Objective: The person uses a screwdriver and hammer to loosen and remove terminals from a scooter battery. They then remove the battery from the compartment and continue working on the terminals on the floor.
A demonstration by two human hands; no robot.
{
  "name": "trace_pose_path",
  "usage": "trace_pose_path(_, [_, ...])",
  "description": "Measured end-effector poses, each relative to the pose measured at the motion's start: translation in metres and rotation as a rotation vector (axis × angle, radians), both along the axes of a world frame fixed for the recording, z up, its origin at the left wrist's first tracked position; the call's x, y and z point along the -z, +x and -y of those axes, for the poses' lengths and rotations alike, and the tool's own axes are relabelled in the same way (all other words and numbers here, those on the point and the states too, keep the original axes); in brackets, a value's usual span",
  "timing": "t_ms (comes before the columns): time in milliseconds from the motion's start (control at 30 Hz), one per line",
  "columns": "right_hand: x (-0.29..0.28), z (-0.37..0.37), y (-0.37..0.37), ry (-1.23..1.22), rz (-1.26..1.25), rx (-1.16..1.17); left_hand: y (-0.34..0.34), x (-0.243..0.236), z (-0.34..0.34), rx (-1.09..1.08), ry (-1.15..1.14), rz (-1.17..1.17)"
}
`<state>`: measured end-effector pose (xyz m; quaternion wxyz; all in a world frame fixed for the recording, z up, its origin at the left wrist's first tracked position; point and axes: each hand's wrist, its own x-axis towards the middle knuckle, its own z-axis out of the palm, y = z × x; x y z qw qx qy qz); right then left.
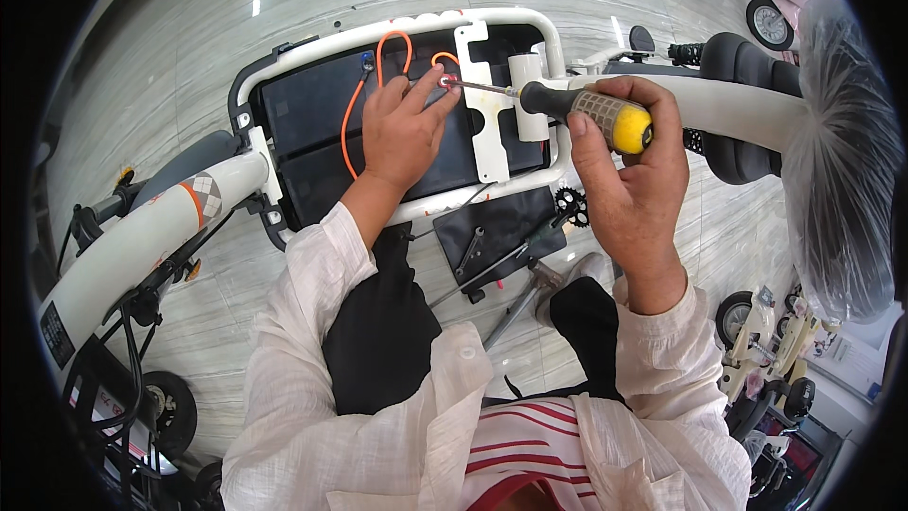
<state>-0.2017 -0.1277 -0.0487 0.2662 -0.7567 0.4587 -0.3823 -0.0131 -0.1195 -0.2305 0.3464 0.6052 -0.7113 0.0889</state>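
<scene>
Yellow and black, the handle of a screwdriver (586,114) sits in the right hand (638,203), fingers curled round it, thumb along its side. Its shaft reaches a red fitting (452,81), where the left hand (402,128), partly spread, has its fingertips; whether they pinch anything I cannot tell. Beneath lie an orange cable (350,123) and black boxes (303,156) inside a white tubular frame (345,35).

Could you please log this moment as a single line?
right hand: gripping screwdriver, tip at red terminal | left hand: at same terminal | orange cable: beside left hand
</scene>
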Motion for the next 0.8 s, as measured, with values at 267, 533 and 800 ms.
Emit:
trace_pose_path(267, [-0.026,0.033,0.029,-0.159,-0.231,-0.302,0.001,-0.002,-0.002,-0.005,0.015,0.007])
trace_pose_path(533, [-0.029,0.037,0.05,-0.072,-0.187,-0.284,0.013,-0.015,0.006,0.123,-0.038,-0.303])
trace_pose_path(800, [-0.02,0.03,0.033,-0.365,-0.126,-0.223,-0.026,-0.133,0.037,0.673,-0.137,-0.932])
